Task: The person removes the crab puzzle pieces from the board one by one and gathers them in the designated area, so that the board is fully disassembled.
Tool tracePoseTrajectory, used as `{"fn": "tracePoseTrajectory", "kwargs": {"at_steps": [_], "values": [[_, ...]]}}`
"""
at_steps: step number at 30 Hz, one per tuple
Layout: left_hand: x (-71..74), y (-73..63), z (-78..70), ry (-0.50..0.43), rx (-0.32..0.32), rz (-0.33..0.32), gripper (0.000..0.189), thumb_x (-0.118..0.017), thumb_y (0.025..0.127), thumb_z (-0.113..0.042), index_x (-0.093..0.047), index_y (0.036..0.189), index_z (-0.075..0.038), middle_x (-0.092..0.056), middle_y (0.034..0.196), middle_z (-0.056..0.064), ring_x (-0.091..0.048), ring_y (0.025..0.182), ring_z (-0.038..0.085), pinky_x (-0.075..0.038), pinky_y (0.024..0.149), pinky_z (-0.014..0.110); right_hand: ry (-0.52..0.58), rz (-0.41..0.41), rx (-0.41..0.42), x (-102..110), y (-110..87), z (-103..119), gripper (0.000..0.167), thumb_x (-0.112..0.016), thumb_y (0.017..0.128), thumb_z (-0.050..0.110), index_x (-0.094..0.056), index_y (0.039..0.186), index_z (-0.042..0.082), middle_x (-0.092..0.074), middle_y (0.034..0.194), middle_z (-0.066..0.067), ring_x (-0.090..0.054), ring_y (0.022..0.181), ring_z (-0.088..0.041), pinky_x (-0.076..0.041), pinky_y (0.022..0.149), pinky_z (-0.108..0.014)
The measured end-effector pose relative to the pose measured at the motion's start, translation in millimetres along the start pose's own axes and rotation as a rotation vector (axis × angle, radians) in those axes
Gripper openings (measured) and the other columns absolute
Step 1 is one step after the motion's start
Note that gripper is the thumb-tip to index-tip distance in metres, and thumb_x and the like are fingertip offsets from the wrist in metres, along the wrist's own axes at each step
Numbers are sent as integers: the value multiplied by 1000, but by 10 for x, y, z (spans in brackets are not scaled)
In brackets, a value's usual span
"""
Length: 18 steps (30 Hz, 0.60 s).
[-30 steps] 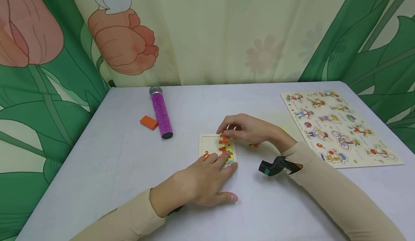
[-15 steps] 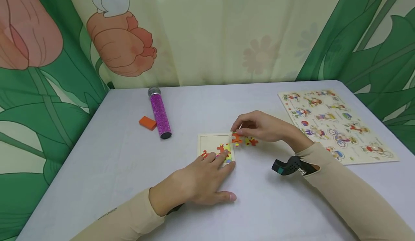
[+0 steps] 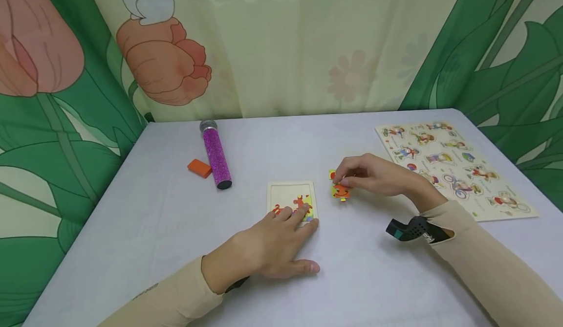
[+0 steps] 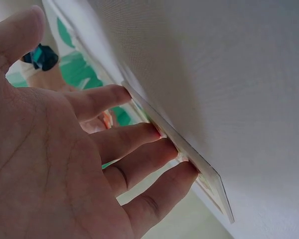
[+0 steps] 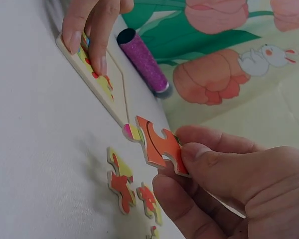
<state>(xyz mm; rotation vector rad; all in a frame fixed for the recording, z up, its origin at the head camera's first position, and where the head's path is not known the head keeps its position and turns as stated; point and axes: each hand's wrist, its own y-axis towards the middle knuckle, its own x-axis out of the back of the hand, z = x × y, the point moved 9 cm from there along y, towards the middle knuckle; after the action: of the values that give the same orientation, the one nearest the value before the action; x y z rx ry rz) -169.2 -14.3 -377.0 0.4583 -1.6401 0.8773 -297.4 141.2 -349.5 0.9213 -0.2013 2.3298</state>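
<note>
Hard to see everything here because the hands cover a lot. The left hand (image 3: 277,246) lies with its fingers stretched out, tips resting on the small wooden puzzle tray (image 3: 281,190), and it hides the near edge plus some of whatever sits inside. The left wrist view catches the tray almost edge-on, so the pieces in there are barely readable.

What I can make out in the tray: red-and-yellow fitted pieces (image 3: 302,201) along the near side, with bare wood across the far part. Exactly how many is hidden under the fingers.

The right hand (image 3: 374,174) pinches an orange puzzle piece (image 5: 162,147) between thumb and fingers, just right of the tray — the thumb covers one end of it. On the white table (image 3: 154,229) by that hand are a yellow-and-red piece (image 5: 120,184) and a small red piece (image 5: 148,201); another scrap (image 5: 153,233) is cut off by the bottom of the right wrist view.

Over on the right there's a big picture board (image 3: 457,170), its near-left corner blocked by the right arm. Left side: a purple glittery microphone (image 3: 217,156) beside an orange block (image 3: 199,168).
</note>
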Motion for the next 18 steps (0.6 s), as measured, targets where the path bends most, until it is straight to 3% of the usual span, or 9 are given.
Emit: {"fn": "tracePoseTrajectory", "kwargs": {"at_steps": [14, 18], "values": [[-6, 7, 12, -6, -3, 2, 87, -40, 94, -79, -31, 163, -26, -25, 170, 5, -36, 147, 26, -36, 119, 47, 0, -5, -92, 74, -234, -239, 13, -64, 102, 9, -74, 110, 12, -71, 109, 0, -66, 98, -17, -53, 91, -23], [0, 6, 16, -3, -6, -3, 87, -39, 95, -79, -31, 163, -26, -25, 170, 6, -36, 147, 26, -36, 118, 48, -1, -5, -90, 81, -270, -269, 13, -64, 102, 8, -73, 111, 11, -71, 107, -2, -66, 95, -18, -53, 88, -22]]}}
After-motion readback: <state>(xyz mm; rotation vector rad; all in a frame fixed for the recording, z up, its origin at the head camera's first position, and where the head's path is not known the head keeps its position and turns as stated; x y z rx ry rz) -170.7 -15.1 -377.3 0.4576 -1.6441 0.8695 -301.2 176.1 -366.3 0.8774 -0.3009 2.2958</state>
